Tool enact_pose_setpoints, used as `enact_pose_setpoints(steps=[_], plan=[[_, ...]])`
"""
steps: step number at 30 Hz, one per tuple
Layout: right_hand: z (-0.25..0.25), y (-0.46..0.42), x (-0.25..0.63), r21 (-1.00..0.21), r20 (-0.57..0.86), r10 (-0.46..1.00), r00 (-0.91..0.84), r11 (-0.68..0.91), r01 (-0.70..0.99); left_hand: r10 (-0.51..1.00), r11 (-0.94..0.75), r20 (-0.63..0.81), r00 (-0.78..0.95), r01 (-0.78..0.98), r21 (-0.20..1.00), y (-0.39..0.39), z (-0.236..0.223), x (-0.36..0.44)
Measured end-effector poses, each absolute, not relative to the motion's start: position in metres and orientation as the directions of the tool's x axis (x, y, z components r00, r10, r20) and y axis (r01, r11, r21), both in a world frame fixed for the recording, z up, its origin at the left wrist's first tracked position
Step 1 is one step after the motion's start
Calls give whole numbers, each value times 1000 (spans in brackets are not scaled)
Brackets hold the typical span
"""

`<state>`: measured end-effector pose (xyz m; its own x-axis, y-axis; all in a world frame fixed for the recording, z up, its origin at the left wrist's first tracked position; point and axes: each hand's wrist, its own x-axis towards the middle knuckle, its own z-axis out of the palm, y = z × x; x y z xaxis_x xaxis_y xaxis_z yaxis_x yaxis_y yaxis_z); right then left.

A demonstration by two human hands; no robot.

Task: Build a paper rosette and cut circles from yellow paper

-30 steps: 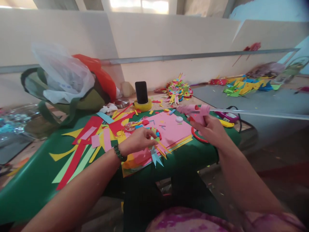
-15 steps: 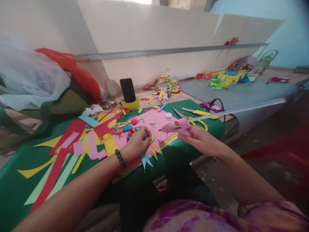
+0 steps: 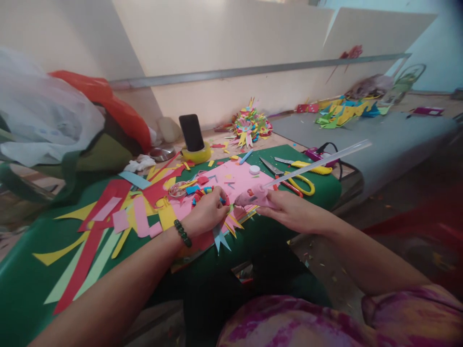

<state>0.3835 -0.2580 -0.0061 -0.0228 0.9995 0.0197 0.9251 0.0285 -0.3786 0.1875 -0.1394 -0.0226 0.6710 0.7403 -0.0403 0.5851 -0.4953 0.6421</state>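
My left hand (image 3: 209, 210) is closed on a colourful paper craft piece (image 3: 202, 193) over the pink sheet (image 3: 229, 174); its blue and yellow pointed paper tails (image 3: 221, 239) hang toward me, and my fingers hide part of it. In my right hand (image 3: 285, 208) is a pink glue gun (image 3: 252, 196) with a long clear glue stick (image 3: 321, 162) out of its back. The gun's tip is close beside my left fingertips, by a small green paper bit; whether it touches cannot be made out.
Scissors (image 3: 304, 184) and a yellow cutter knife (image 3: 311, 167) lie right of the pink sheet. Paper strips (image 3: 87, 262) cover the green surface at left. A phone (image 3: 191, 132) stands in a yellow tape roll (image 3: 197, 154). Behind sits a finished-looking paper ornament (image 3: 250, 126).
My right hand has brought the glue gun left and down, its tip now close to my left fingers. My left hand keeps its hold on the paper piece.
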Motion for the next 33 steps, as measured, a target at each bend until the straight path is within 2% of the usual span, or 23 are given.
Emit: enact_pose_setpoints(steps=[14, 18, 23, 25, 28, 31, 33], plan=[[-5, -260, 381, -359, 16, 999, -39, 43, 932, 735, -498, -77, 674, 613, 613, -144, -19, 189], [-5, -258, 380, -384, 58, 996, -62, 80, 920, 731, -509, -65, 679, 606, 612, -144, -20, 188], [-3, -264, 385, -428, 40, 997, -60, 72, 901, 734, -522, -55, 677, 613, 593, -146, -19, 188], [-2, -267, 390, -478, 78, 995, -69, 98, 873, 730, -534, -42, 683, 607, 589, -147, -20, 188], [-2, -263, 398, -556, 234, 972, 30, 108, 824, 711, -555, -1, 704, 562, 613, -148, -20, 186], [-5, -246, 405, -616, 374, 903, 210, 73, 784, 696, -570, 146, 703, 417, 708, -148, -16, 183], [-10, -230, 407, -629, 407, 875, 261, 62, 775, 717, -533, 252, 650, 277, 799, -146, -11, 180]])
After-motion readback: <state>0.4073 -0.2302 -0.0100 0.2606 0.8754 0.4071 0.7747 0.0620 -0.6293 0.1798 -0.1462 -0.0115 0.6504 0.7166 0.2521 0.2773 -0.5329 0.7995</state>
